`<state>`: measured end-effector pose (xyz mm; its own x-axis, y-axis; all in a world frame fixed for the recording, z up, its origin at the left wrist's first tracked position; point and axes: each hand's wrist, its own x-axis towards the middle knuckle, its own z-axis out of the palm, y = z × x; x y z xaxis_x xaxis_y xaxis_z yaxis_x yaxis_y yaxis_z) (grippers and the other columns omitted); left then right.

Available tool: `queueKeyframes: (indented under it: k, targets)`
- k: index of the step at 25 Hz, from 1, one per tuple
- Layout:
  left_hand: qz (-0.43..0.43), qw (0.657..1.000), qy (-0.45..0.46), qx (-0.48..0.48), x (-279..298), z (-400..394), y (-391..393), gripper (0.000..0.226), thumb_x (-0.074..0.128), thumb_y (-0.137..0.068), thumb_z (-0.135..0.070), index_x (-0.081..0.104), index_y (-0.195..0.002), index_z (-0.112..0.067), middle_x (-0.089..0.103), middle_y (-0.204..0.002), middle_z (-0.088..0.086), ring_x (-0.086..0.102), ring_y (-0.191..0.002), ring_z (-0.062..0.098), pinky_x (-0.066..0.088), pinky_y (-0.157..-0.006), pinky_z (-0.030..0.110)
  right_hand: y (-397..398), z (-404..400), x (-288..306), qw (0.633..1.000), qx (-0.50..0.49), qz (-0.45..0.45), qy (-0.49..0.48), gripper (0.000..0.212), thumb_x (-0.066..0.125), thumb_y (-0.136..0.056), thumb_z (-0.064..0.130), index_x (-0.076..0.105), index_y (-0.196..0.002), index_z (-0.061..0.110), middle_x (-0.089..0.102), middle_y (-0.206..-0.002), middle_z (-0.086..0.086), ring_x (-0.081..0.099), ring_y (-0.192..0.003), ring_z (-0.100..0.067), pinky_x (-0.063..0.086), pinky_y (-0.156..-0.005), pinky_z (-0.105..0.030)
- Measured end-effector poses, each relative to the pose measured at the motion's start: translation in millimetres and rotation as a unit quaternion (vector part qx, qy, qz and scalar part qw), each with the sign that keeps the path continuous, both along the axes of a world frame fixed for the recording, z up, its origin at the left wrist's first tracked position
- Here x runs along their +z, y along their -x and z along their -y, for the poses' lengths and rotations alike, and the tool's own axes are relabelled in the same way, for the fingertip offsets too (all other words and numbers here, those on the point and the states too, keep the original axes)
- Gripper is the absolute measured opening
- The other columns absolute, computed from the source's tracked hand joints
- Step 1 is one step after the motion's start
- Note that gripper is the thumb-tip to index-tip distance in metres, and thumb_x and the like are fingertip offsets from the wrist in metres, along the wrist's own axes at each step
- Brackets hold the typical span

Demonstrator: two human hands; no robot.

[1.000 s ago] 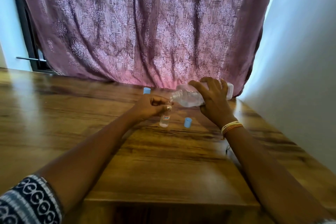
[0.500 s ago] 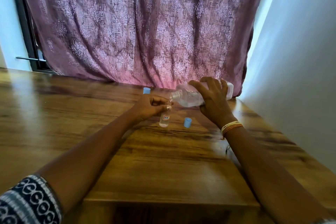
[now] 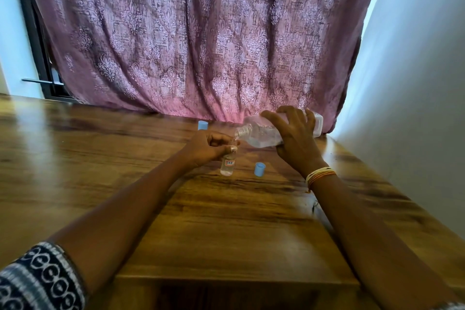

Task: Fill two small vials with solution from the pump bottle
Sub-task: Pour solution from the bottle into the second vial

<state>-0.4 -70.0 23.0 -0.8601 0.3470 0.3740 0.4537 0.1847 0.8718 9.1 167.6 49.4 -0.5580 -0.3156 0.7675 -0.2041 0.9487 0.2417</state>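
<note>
My left hand (image 3: 207,146) pinches the neck of a small clear vial (image 3: 228,165) with a red and blue label, holding it upright just above the wooden table (image 3: 226,221). My right hand (image 3: 294,138) grips a clear plastic bottle (image 3: 259,134), tipped on its side with its open threaded mouth right over the vial's top. Clear liquid lies in the bottle and in the bottom of the vial. A blue cap (image 3: 259,168) sits on the table right of the vial. Another blue cap (image 3: 202,125) stands behind my left hand. No second vial shows.
A mauve patterned curtain (image 3: 201,40) hangs right behind the table's far edge. A pale wall (image 3: 415,108) runs along the table's right side. The table's near edge crosses the bottom of the view between my forearms.
Both hands, the bottle and the vial stay almost where they were. The curtain's right edge has swung slightly.
</note>
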Motion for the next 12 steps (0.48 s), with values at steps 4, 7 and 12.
queueKeyframes:
  k: [4,7,12]
  targets:
    - [0.013,1.0,-0.002,-0.022,-0.7,1.5,0.7,0.028,0.064,-0.084,0.001,0.064,-0.112,0.006,0.068,-0.107,0.008,0.069,-0.073,-0.005,0.052,-0.062,0.01,-1.8,0.9,0.5,1.0,0.001,0.009,0.007,0.059,0.054,-0.073,0.018,0.045,-0.13,0.033,0.051,-0.122,-0.011,0.047,-0.118,-0.033,0.023,-0.105,-0.056]
    - [0.006,1.0,0.002,-0.024,-0.6,1.3,0.4,0.029,0.063,-0.085,0.003,0.063,-0.114,0.007,0.067,-0.106,0.007,0.068,-0.072,-0.007,0.052,-0.061,0.009,-2.5,1.5,0.5,1.0,-0.001,0.014,0.009,0.059,0.045,-0.072,0.02,0.045,-0.13,0.033,0.05,-0.123,-0.011,0.047,-0.119,-0.033,0.024,-0.105,-0.057]
    - [0.004,1.0,0.002,-0.014,-2.2,2.1,3.7,0.031,0.065,-0.084,0.0,0.063,-0.114,0.005,0.068,-0.109,0.016,0.069,-0.071,-0.005,0.054,-0.063,0.012,-2.4,2.2,0.0,1.0,0.006,0.012,0.016,0.059,0.041,-0.072,0.021,0.047,-0.129,0.033,0.051,-0.123,-0.01,0.047,-0.119,-0.032,0.025,-0.105,-0.057]
